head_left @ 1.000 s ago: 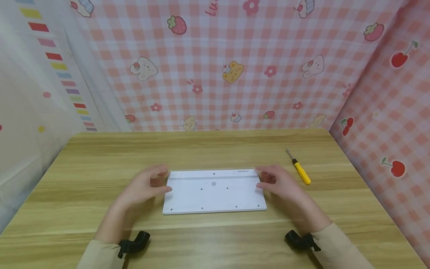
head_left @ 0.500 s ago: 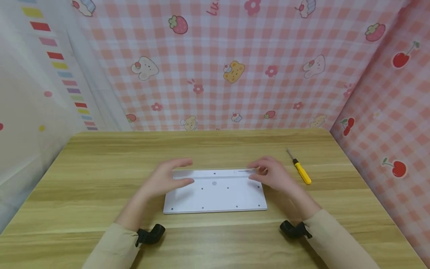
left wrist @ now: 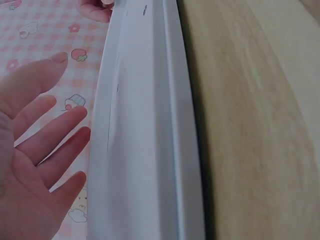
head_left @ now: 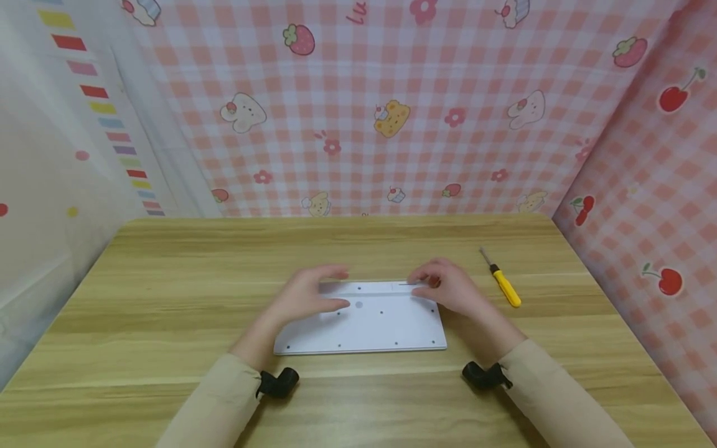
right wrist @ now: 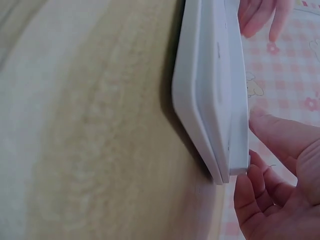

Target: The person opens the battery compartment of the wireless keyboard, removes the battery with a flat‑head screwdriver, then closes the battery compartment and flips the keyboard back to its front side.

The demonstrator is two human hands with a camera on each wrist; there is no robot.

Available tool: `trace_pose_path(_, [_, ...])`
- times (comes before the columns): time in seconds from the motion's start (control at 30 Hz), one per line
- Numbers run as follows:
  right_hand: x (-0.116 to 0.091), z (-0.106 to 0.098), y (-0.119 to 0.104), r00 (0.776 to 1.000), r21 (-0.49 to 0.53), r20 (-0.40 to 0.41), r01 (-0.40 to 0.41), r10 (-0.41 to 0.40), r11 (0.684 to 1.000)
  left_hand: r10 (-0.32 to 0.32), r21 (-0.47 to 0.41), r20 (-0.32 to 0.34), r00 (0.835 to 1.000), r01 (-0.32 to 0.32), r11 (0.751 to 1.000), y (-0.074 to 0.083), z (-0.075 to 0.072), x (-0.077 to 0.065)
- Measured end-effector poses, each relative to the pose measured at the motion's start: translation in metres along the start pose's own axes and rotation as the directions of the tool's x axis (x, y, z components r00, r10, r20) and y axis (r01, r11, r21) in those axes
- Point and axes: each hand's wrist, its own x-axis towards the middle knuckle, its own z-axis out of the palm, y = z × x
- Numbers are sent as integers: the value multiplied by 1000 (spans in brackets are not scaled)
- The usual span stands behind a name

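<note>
A white keyboard [head_left: 366,326] lies on the table with its underside up. Small dark screw holes dot it, and a raised bar runs along its far edge; the key side is hidden. Over its left half is my left hand [head_left: 307,292], thumb and fingers spread apart and holding nothing. In the left wrist view those fingers [left wrist: 52,145] are extended beside the raised bar. At the far right corner, my right hand [head_left: 450,289] has bent fingers [right wrist: 272,185] close against the bar's end and the thumb near its top. Whether they grip it cannot be told.
A screwdriver [head_left: 505,285] with a yellow handle lies to the right of the keyboard. The wood-grain table [head_left: 185,267] meets pink checked cloth [head_left: 358,155] at the back and right, and pale cloth [head_left: 50,186] on the left.
My left hand has moved right from the keyboard's left edge to over its left half. My right hand has shifted slightly left along the far corner. The keyboard stays in place.
</note>
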Motion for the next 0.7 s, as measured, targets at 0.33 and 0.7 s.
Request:
trace_pose_path(0.33, [7, 5, 1, 999, -5, -1, -46, 46, 999, -96, -38, 56, 994, 99, 994, 1, 8, 15])
trace_pose_path(0.7, [12, 6, 0, 995, 9, 19, -100, 100, 995, -221, -26, 84, 972, 224, 974, -4, 13, 23])
